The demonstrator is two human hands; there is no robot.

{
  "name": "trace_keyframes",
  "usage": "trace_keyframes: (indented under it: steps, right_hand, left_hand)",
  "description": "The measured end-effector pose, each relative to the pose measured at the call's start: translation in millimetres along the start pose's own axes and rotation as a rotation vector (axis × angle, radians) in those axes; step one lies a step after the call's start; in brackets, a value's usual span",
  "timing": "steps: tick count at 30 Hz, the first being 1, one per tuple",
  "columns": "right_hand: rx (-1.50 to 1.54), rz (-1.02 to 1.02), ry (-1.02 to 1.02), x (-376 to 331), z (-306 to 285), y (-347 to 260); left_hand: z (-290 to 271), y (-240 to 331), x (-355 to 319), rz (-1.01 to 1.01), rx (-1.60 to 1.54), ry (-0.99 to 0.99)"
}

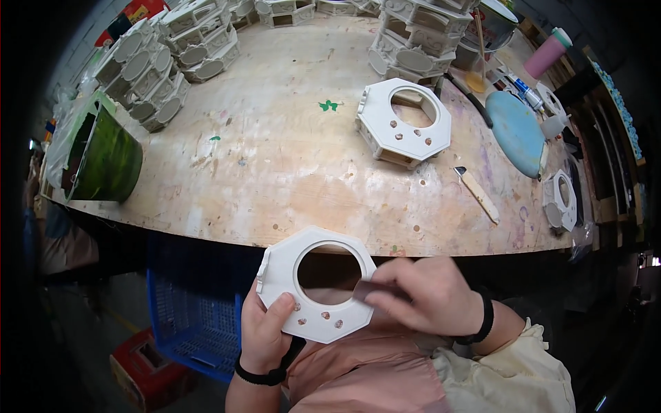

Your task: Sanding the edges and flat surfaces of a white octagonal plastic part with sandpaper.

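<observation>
— Gripping what, exactly?

— My left hand [267, 329] clamps the lower left corner of a white octagonal frame [315, 283] with a round opening, thumb on its face beside three small brownish spots. My right hand [425, 294] pinches a small dark scrap [368, 290] against the frame's right inner edge.

— Where is the frame?

— Over my lap, just off the near edge of the wooden table [275, 158]. A second octagonal frame [405, 122] lies on the table beyond, a flat wooden stick [478, 194] to its right, a green bucket [103, 155] far left, stacks of white castings [165, 65] at the back.
</observation>
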State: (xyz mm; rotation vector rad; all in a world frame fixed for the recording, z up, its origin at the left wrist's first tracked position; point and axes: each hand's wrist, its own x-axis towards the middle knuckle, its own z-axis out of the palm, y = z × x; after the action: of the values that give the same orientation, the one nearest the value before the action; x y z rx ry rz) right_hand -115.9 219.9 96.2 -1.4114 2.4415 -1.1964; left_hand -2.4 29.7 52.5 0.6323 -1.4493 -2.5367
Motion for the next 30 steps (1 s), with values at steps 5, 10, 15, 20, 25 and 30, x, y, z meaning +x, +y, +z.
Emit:
trace_keyframes:
  steps: [5, 10, 15, 20, 25, 30]
  right_hand:
    - [0.042, 0.296, 0.213, 1, -11, 11]
    - [0.125, 0.356, 0.170, -9, -8, 3]
    - [0.171, 0.389, 0.175, -13, -8, 4]
    - [0.152, 0.338, 0.243, -15, -13, 4]
    - [0.238, 0.344, 0.237, -19, -18, 11]
    - [0.300, 0.278, 0.210, -30, -25, 25]
  left_hand:
    - [-11, -2, -3, -0.096, -0.144, -0.087]
    - [-24, -8, 0, -0.177, -0.411, -0.277]
    - [-27, -8, -1, -0.214, -0.625, -0.341]
    - [-11, 5, -5, -0.142, -0.272, -0.186]
    - [-11, 20, -6, -0.095, -0.190, -0.065]
    - [14, 73, 14, -0.040, -0.144, -0.035]
